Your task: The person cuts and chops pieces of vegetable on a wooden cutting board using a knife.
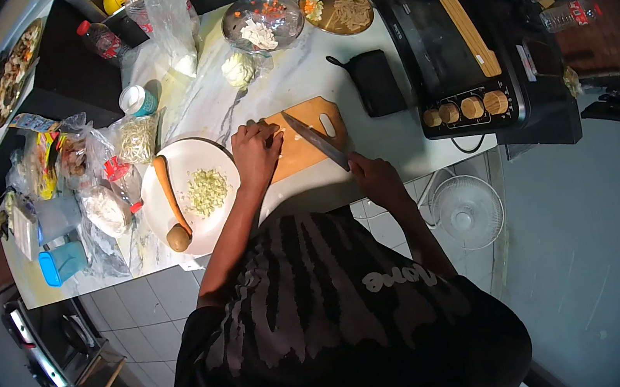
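My right hand (pixel 377 181) grips a knife by its handle. The knife's long blade (pixel 316 139) slants across an orange-brown cutting board (pixel 298 165), its tip pointing away from me. On the board's left side rests my left hand (pixel 254 152), fingers bent and close together; what they hold, if anything, is hidden. Small pale bits lie by its fingertips. Left of that hand, a large white plate (pixel 155 189) carries chopped pale-green vegetable (pixel 207 192), a long orange thing like a carrot (pixel 168 190) and a round brown thing (pixel 179 238).
Behind the board are a cabbage (pixel 238 70), a metal plate of chopped food (pixel 232 33) and a gold-coloured plate (pixel 313 27). A black pouch (pixel 376 83) lies beside a black oven (pixel 499 110). Bagged food (pixel 137 138) and a blue-lidded container (pixel 63 264) crowd the left.
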### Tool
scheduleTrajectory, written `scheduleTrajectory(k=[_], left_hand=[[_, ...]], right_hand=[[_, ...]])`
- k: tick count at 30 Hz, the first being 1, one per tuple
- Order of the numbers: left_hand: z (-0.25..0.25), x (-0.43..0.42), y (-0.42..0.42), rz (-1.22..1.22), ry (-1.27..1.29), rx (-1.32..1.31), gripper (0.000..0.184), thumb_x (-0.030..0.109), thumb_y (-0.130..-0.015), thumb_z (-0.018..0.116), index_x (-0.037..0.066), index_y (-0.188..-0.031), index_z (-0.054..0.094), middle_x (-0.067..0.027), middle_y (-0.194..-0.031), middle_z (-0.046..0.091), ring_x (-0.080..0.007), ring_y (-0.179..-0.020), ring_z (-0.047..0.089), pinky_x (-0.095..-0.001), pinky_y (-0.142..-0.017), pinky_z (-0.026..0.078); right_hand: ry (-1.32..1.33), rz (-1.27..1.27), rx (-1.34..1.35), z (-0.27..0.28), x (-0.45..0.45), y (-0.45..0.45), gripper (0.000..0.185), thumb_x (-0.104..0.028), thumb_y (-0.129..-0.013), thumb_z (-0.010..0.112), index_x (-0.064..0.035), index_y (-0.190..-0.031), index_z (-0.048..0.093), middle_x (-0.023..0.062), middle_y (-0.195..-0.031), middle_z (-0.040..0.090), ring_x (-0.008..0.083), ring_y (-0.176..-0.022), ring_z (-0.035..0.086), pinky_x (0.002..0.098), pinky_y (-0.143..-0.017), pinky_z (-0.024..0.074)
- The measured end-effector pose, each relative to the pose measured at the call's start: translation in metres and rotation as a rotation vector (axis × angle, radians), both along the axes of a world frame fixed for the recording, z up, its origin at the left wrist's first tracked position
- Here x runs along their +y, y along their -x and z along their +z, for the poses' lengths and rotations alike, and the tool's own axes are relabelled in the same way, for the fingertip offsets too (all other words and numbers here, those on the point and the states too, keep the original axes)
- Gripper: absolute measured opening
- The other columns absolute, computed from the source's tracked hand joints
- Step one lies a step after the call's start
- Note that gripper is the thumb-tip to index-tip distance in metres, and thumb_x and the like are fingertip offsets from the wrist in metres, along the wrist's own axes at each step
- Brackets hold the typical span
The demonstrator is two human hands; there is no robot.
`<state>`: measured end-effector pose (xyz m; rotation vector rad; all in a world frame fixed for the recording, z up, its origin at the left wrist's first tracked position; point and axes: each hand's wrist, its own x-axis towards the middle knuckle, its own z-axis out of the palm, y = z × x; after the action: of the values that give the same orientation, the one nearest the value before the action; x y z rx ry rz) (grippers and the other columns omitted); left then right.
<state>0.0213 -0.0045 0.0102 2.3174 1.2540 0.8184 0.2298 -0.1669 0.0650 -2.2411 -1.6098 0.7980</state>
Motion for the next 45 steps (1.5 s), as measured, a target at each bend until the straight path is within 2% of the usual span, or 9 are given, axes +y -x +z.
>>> scheduleTrajectory(k=[12, 21, 26, 30, 32, 35, 38, 43, 45], left_hand=[[-0.007, -0.002, -0.006, -0.013, -0.083, -0.003, 0.011, 0.015, -0.082, 0.075, 0.008, -0.090, 0.077, -0.0053, -0.083, 0.066, -0.0246, -0.082, 0.056, -0.0379, -0.076, 0.041], [0.010, 0.007, 0.021, -0.005, -0.099, -0.066, 0.012, 0.015, -0.083, 0.074, 0.004, -0.089, 0.074, -0.0107, -0.083, 0.066, -0.0298, -0.082, 0.059, -0.0419, -0.074, 0.046], [0.022, 0.002, 0.098, 0.190, 0.153, -0.124, 0.014, 0.013, -0.081, 0.075, 0.002, -0.089, 0.074, -0.0140, -0.086, 0.072, -0.0273, -0.078, 0.070, -0.0358, -0.074, 0.054], [0.040, -0.022, 0.135, 0.409, 0.325, -0.077, 0.013, 0.013, -0.082, 0.074, 0.002, -0.090, 0.075, -0.0134, -0.086, 0.073, -0.0238, -0.077, 0.072, -0.0339, -0.072, 0.055], [0.032, -0.030, 0.148, 0.503, 0.329, -0.131, 0.013, 0.012, -0.082, 0.074, 0.002, -0.091, 0.075, -0.0130, -0.086, 0.074, -0.0233, -0.078, 0.072, -0.0336, -0.073, 0.055], [0.024, -0.039, 0.160, 0.582, 0.323, -0.198, 0.015, 0.011, -0.083, 0.073, 0.003, -0.096, 0.074, -0.0122, -0.084, 0.074, -0.0225, -0.076, 0.072, -0.0336, -0.073, 0.055], [0.017, -0.040, 0.166, 0.571, 0.298, -0.221, 0.021, 0.010, -0.084, 0.071, 0.004, -0.104, 0.072, -0.0116, -0.082, 0.074, -0.0222, -0.073, 0.071, -0.0346, -0.073, 0.055], [0.037, -0.039, 0.155, 0.633, 0.456, -0.246, 0.029, 0.008, -0.083, 0.071, 0.008, -0.112, 0.070, -0.0123, -0.086, 0.072, -0.0244, -0.074, 0.068, -0.0372, -0.072, 0.054], [0.038, -0.036, 0.150, 0.563, 0.246, -0.131, 0.028, 0.008, -0.083, 0.073, 0.009, -0.111, 0.071, -0.0102, -0.088, 0.067, -0.0231, -0.081, 0.065, -0.0363, -0.075, 0.052]], right_hand=[[0.088, -0.061, 0.170, -0.011, -0.009, 0.021, 0.027, -0.029, -0.103, 0.043, -0.0093, -0.116, 0.057, 0.0257, -0.079, 0.066, 0.0460, -0.080, 0.066, 0.0569, -0.069, 0.0503], [0.020, 0.022, 0.314, 0.010, 0.005, 0.026, 0.028, -0.026, -0.103, 0.043, -0.0077, -0.118, 0.058, 0.0247, -0.082, 0.066, 0.0451, -0.080, 0.065, 0.0543, -0.071, 0.0497], [-0.164, 0.292, 0.406, 0.004, 0.031, 0.054, 0.028, -0.026, -0.102, 0.045, -0.0062, -0.116, 0.060, 0.0243, -0.087, 0.066, 0.0441, -0.089, 0.064, 0.0515, -0.077, 0.0493], [-0.026, 0.427, 0.411, 0.005, 0.052, 0.081, 0.029, -0.027, -0.102, 0.047, -0.0062, -0.116, 0.061, 0.0224, -0.093, 0.067, 0.0430, -0.092, 0.064, 0.0498, -0.080, 0.0489], [0.023, 0.494, 0.373, 0.007, 0.060, 0.089, 0.022, -0.020, -0.100, 0.052, -0.0027, -0.108, 0.062, 0.0202, -0.085, 0.065, 0.0407, -0.080, 0.063, 0.0463, -0.070, 0.0471], [-0.080, 0.508, 0.354, 0.007, 0.063, 0.093, 0.021, -0.021, -0.100, 0.053, -0.0016, -0.103, 0.062, 0.0208, -0.082, 0.064, 0.0398, -0.078, 0.062, 0.0465, -0.070, 0.0461], [0.079, 0.553, 0.289, 0.020, 0.069, 0.091, 0.027, -0.026, -0.101, 0.049, -0.0043, -0.109, 0.063, 0.0213, -0.096, 0.067, 0.0409, -0.090, 0.064, 0.0484, -0.078, 0.0483], [-0.020, 0.555, 0.326, 0.021, 0.066, 0.078, 0.026, -0.025, -0.101, 0.051, -0.0033, -0.107, 0.064, 0.0219, -0.091, 0.067, 0.0414, -0.086, 0.064, 0.0470, -0.075, 0.0488], [-0.032, 0.490, 0.356, 0.022, 0.059, 0.068, 0.026, -0.025, -0.100, 0.051, -0.0029, -0.107, 0.064, 0.0222, -0.089, 0.066, 0.0420, -0.084, 0.064, 0.0465, -0.074, 0.0490]])
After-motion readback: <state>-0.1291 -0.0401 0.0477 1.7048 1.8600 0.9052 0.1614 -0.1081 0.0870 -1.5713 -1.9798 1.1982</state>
